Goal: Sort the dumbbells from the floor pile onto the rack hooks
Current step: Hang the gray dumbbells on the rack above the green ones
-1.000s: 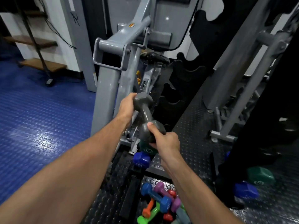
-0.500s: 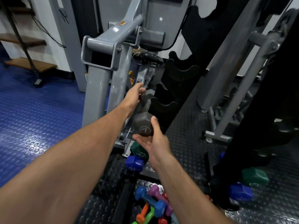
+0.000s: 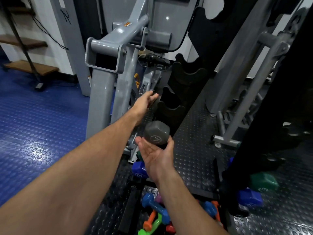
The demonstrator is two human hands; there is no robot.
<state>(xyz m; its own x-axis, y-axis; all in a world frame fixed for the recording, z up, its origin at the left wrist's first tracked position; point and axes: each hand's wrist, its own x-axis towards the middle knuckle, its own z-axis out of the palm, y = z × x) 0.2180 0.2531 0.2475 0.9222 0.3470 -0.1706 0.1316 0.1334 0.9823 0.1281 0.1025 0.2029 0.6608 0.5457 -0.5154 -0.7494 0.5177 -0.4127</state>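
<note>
Here: grey hex dumbbell (image 3: 157, 134) end-on, low at the black rack (image 3: 184, 78), just below its empty scalloped cradles. Right hand (image 3: 156, 156) palm-up beneath that near head, fingers straight and relaxed, thumb beside it, nothing curled round. Left hand (image 3: 145, 103) farther up, fingers extended and loose, near the cradle edge; contact there impossible to tell. Narrow gap between grey machine frame (image 3: 108, 85) and rack. Coloured dumbbell pile (image 3: 152, 216) on the studded black mat (image 3: 196, 160) below.
</note>
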